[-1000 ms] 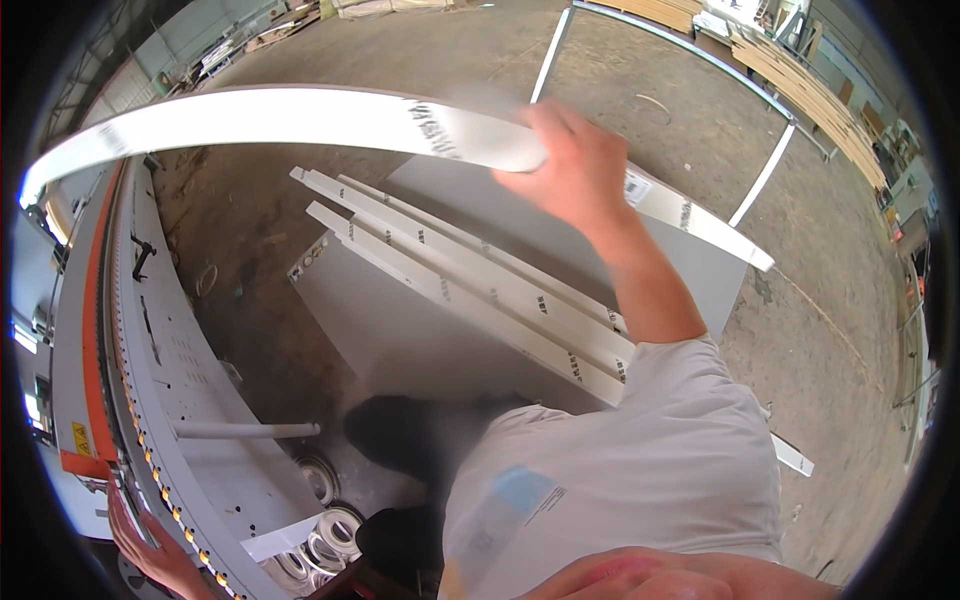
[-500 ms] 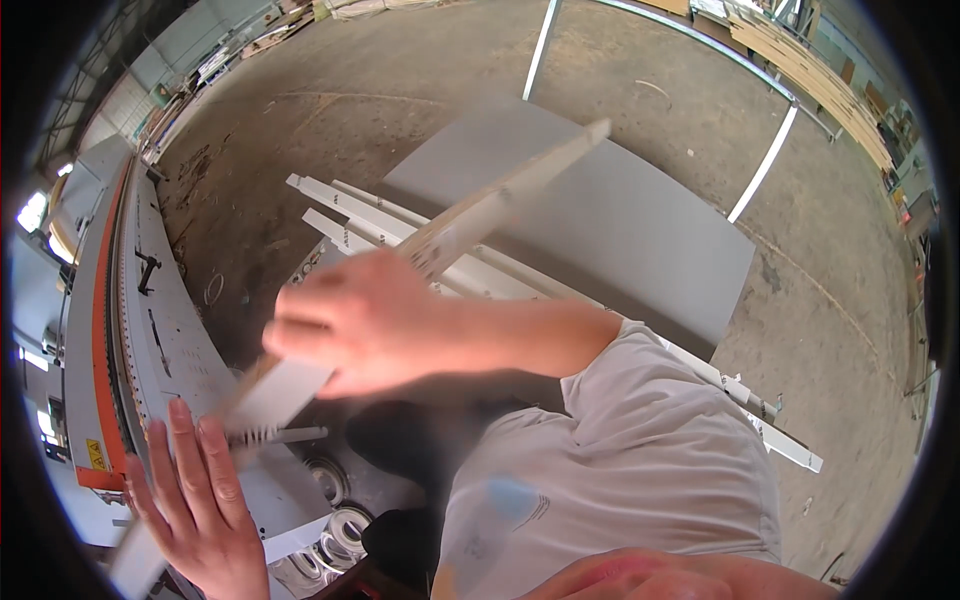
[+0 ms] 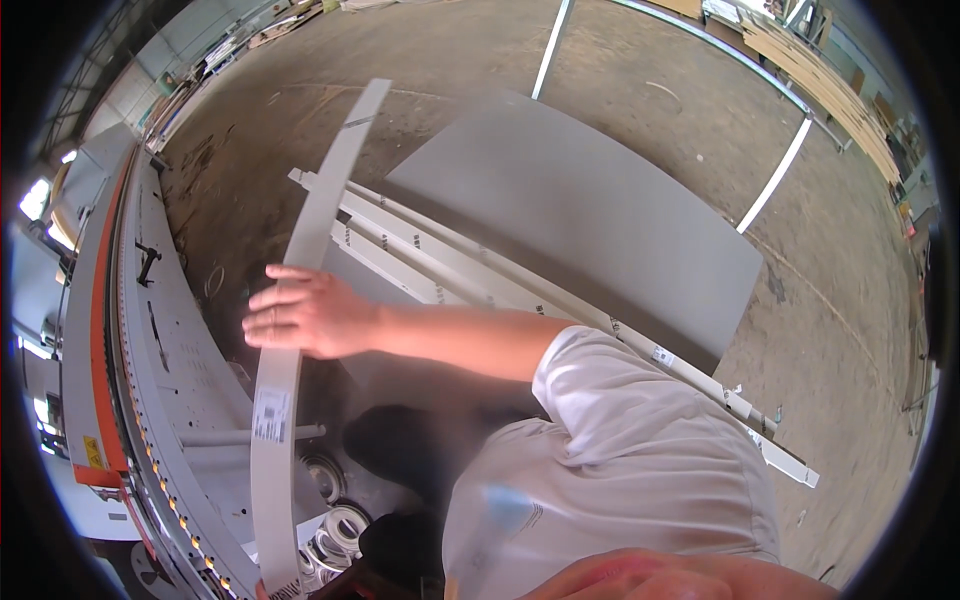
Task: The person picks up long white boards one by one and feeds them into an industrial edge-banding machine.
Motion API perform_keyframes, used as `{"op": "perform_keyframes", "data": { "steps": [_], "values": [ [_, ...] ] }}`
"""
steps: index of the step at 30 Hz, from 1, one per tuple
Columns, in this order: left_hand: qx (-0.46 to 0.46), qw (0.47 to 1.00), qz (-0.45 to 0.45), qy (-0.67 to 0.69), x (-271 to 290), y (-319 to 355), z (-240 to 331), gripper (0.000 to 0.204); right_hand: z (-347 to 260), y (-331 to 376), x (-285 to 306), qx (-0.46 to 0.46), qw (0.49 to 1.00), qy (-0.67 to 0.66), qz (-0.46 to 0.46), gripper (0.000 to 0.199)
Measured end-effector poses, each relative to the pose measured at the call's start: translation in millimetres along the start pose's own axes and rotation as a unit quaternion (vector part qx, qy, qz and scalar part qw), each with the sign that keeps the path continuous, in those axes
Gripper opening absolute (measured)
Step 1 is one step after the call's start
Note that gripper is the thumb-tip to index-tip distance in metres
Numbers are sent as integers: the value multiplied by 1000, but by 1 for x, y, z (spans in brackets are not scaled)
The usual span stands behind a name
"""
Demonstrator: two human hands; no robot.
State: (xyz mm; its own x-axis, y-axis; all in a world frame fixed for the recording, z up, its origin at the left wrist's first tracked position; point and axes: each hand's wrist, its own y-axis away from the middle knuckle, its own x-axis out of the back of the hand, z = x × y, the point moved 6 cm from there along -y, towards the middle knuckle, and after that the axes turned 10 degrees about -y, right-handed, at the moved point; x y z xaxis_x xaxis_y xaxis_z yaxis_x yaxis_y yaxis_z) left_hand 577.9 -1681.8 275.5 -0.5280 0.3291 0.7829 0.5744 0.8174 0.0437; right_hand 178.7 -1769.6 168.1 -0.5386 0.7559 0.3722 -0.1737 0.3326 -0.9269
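A long, narrow pale-grey board strip [image 3: 276,370] with a printed label slants from the lower edge up toward the far left. Across its middle lies my right hand [image 3: 305,310], its fingers bent over the strip and holding it. Of my left hand [image 3: 262,590], only a small bit shows at the strip's near end, by the lower edge; its fingers are mostly hidden. Behind my right forearm lie several similar pale strips [image 3: 420,245], stacked beside a large grey panel [image 3: 590,210].
A long grey machine [image 3: 180,330] with an orange band and a row of yellow rollers stands at my left. White coiled rolls [image 3: 345,525] lie near my feet. A metal frame [image 3: 775,175] stands at the far right, and long timber boards [image 3: 830,95] are piled beyond it.
The strip has swung from a diagonal toward the upper right to a steeper slant at the left. My right hand shifted left with it. My left hand, spread before, dropped almost out of view.
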Motion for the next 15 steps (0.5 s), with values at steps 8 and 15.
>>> {"op": "perform_keyframes", "data": {
  "steps": [8, 15],
  "values": [
    [116, 948, -111, 276, -74, 60, -10, 79, 27, -20, -67, 0, 995, -88, -49, 39],
    [82, 971, -32, 222, -42, 27, -8, 95, -121, -54, -128, 82, 968, -238, 4, 13]
  ]
}}
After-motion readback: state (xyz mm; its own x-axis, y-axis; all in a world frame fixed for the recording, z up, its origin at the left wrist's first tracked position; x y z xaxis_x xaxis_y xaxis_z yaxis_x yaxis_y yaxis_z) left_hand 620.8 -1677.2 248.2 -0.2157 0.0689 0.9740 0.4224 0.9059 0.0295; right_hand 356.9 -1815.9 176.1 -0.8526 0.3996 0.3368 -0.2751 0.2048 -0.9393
